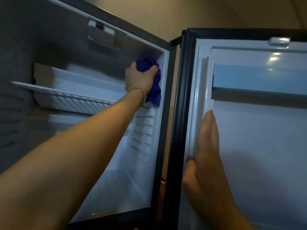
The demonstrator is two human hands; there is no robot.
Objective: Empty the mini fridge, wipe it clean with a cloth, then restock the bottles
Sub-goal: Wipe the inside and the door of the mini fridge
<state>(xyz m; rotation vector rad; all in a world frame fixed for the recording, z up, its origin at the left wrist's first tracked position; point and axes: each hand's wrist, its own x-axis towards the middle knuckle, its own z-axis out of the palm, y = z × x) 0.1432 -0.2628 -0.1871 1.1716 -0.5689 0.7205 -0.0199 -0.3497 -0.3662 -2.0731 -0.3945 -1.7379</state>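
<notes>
Wipe stage. Left hand (140,80) has its fingers curled round the bunched blue cloth (153,77), pressing it on the mini fridge (146,163) right inner wall, upper corner, just above the wire shelf (69,98). Right hand (206,155) lies flat, fingers straight, against the door (257,138) inner edge, holding nothing. No bottles in view. Suggest: keep the door braced, work top-down, drag the cloth along the wall ribs, then shelf and floor. Corner seam likely traps grime.
</notes>
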